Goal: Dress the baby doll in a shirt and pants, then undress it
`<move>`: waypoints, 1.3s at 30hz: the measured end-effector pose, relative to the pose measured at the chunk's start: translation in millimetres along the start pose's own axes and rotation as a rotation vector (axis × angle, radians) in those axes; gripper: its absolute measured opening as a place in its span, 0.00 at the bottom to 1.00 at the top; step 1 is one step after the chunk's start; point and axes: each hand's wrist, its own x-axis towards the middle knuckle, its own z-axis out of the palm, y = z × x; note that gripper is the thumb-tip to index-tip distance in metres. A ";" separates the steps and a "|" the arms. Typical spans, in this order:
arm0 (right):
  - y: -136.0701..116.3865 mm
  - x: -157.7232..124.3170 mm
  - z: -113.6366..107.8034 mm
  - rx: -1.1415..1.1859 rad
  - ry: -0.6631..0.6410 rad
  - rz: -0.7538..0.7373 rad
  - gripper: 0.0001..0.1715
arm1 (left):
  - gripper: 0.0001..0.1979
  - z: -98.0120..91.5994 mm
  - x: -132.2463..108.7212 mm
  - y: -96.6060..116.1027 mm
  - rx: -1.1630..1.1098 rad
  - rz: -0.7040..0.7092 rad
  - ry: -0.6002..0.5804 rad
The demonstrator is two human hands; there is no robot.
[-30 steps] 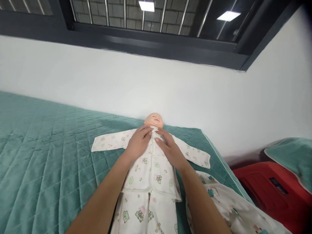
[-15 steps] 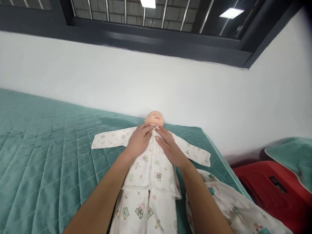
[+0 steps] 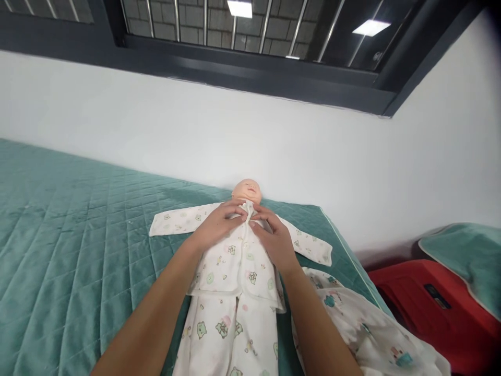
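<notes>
A baby doll (image 3: 247, 191) lies face up, its head close to the wall. It wears a white baby shirt (image 3: 250, 266) printed with small bears, and matching trousers (image 3: 219, 334) extend below the hem. Both shirt sleeves lie spread out to the sides. At the upper chest, my left hand (image 3: 220, 223) pinches the front edge just below the neck. Facing it, my right hand (image 3: 275, 239) has thumb and fingers closed on the other front edge. The cloth between the fingertips is slightly raised; any fastener there is too small to make out.
A green quilted cover (image 3: 78, 230) lies under the doll. To the right is a crumpled white printed cloth (image 3: 364, 329). Beyond the cover's edge stands a red plastic object (image 3: 422, 297) with green fabric (image 3: 465, 256) over it. A white wall (image 3: 188, 136) rises behind.
My fingers have gone from lying flatter over the chest to pinching the shirt's front edges, with the fingertips a little apart. The view has shifted slightly.
</notes>
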 end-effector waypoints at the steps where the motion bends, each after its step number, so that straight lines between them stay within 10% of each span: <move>1: 0.1 -0.6 0.3 0.003 0.016 -0.010 0.07 | 0.09 -1.1 -0.6 -0.3 -0.014 0.002 -0.012; 39: 4.8 2.2 4.1 0.006 0.032 0.011 0.06 | 0.02 13.1 3.8 0.1 0.209 0.074 0.061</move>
